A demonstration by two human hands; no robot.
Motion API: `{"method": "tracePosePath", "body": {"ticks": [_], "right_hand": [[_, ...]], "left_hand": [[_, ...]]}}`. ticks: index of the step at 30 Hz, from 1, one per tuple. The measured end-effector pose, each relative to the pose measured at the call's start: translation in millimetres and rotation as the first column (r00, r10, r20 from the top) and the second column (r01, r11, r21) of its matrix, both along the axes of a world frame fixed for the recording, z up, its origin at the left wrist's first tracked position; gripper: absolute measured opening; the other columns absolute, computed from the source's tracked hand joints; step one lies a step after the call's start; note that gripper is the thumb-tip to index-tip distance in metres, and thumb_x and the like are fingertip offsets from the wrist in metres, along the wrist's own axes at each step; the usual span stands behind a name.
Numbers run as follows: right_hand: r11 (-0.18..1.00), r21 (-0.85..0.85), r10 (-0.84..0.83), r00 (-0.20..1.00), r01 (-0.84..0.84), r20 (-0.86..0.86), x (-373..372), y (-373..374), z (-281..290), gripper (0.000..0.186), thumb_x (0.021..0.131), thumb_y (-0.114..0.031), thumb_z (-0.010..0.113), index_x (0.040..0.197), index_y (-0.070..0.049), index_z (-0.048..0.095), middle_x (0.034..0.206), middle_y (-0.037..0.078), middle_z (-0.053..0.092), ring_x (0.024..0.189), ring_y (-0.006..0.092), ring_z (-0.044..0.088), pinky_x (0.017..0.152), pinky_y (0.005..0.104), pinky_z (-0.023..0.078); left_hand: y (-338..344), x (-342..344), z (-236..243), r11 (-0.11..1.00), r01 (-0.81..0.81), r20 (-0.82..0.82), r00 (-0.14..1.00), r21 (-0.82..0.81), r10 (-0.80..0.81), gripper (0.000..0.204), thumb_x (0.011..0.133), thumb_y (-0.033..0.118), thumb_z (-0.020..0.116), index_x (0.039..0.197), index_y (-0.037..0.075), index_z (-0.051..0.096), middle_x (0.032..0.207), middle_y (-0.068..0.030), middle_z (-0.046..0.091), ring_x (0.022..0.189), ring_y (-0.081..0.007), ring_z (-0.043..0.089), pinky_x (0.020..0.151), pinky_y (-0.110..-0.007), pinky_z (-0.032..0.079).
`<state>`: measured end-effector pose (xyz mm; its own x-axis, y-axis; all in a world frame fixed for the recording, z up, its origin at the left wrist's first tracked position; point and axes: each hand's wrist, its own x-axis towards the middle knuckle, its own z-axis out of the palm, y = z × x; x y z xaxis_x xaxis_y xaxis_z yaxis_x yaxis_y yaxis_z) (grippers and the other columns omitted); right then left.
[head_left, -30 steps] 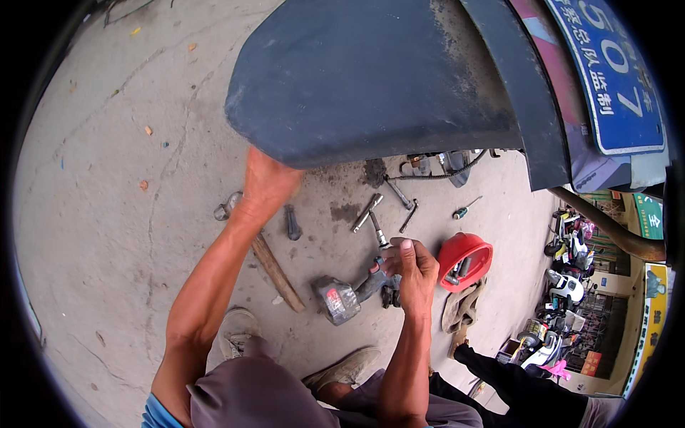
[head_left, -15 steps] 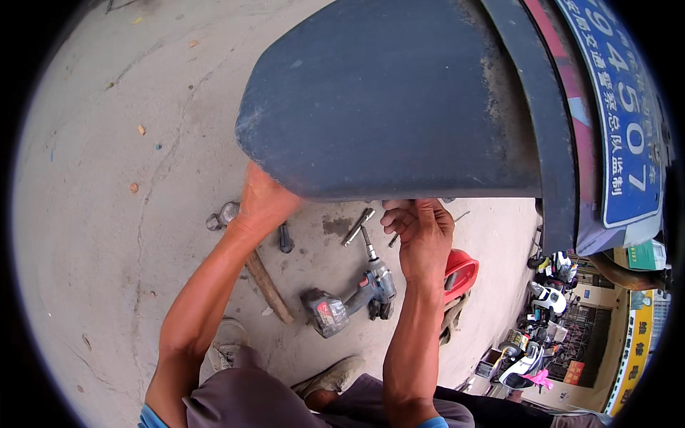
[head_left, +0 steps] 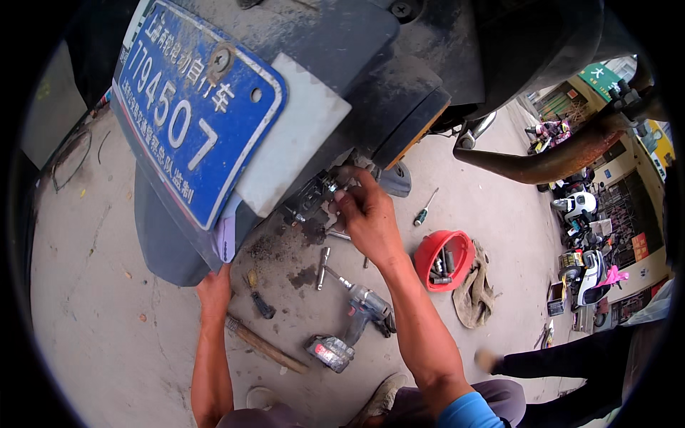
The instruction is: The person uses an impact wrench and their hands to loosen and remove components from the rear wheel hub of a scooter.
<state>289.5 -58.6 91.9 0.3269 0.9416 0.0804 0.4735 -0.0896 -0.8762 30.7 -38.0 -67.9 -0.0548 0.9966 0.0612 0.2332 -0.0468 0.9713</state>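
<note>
The dark grey mudguard of a scooter-like vehicle hangs in front of me, with a blue number plate above it. My left hand is at the mudguard's lower edge and grips it, most of its fingers hidden behind the plastic. Under the rear body, my right hand reaches in with thumb and forefinger pinched at a small shiny bolt. Whether that bolt is loose or seated I cannot tell. Dirty brackets and another metal stud show beside these fingertips.
On the concrete below lie a cordless impact driver, a socket tool, a wooden-handled hammer and a screwdriver. A red bowl-like container holds sockets beside a rag. A rusty pipe juts out at right; another person's leg is nearby.
My view has swung round to the plate and underside. The mudguard now appears farther left and lower, my left hand still at its edge. My right hand has moved up to the bolt area.
</note>
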Motion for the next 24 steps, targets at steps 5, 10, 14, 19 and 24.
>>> {"method": "tracePosePath", "body": {"ticks": [5, 10, 14, 19, 24], "right_hand": [[0.982, -0.113, 0.137, 0.980, -0.154, -0.142, 17, 14, 5, 0.037, 0.093, -0.004, 0.055, 0.130, -0.002, 0.049, 0.072, 0.010, 0.066, 0.053, 0.0166, 0.063, 0.054, 0.0320, 0.050], [0.938, -0.186, 0.253, 0.943, -0.294, -0.215, 25, 21, 14, 0.039, 0.091, -0.004, 0.057, 0.129, -0.001, 0.048, 0.072, 0.010, 0.065, 0.052, 0.0172, 0.062, 0.051, 0.0335, 0.049], [0.929, -0.168, 0.302, 0.938, -0.330, -0.172, 30, 22, 11, 0.037, 0.091, -0.002, 0.057, 0.127, -0.003, 0.051, 0.073, 0.008, 0.062, 0.056, 0.0132, 0.059, 0.050, 0.0305, 0.047], [0.961, 0.191, 0.131, 0.939, -0.198, 0.319, 30, 16, -14, 0.020, 0.088, -0.011, 0.066, 0.099, 0.005, 0.062, 0.074, 0.022, 0.067, 0.062, 0.0310, 0.068, 0.060, 0.0395, 0.052], [0.980, 0.169, 0.065, 0.969, -0.107, 0.237, 19, 8, -1, 0.018, 0.086, -0.011, 0.067, 0.086, 0.005, 0.060, 0.071, 0.028, 0.062, 0.073, 0.0477, 0.062, 0.066, 0.0508, 0.049]], "left_hand": [[-2, 7, 11, 0.995, -0.079, -0.005, 0.997, 0.061, 0.080, 0.080, 0.081, 0.018, 0.080, 0.141, -0.009, 0.034, 0.145, -0.0213, 0.040, 0.134, -0.0302, 0.037, 0.115, -0.037, 0.023], [3, 0, 2, 0.988, -0.077, -0.080, 0.993, 0.133, 0.088, 0.088, 0.082, 0.021, 0.080, 0.146, -0.009, 0.028, 0.148, -0.0225, 0.037, 0.138, -0.0306, 0.035, 0.117, -0.037, 0.021], [6, 2, -10, 0.972, -0.093, 0.030, 0.996, 0.218, 0.089, 0.078, 0.081, 0.024, 0.082, 0.138, -0.009, 0.040, 0.141, -0.0231, 0.045, 0.129, -0.0330, 0.043, 0.111, -0.039, 0.030], [4, 2, -2, 0.978, -0.054, -0.009, 0.998, 0.202, 0.057, 0.087, 0.082, 0.021, 0.081, 0.146, -0.007, 0.028, 0.148, -0.0217, 0.037, 0.136, -0.0301, 0.036, 0.114, -0.037, 0.025], [8, -6, -6, 0.992, 0.001, 0.002, 1.000, 0.130, -0.002, 0.090, 0.082, 0.018, 0.080, 0.149, -0.004, 0.025, 0.151, -0.0190, 0.035, 0.139, -0.0270, 0.033, 0.116, -0.036, 0.022]]}}
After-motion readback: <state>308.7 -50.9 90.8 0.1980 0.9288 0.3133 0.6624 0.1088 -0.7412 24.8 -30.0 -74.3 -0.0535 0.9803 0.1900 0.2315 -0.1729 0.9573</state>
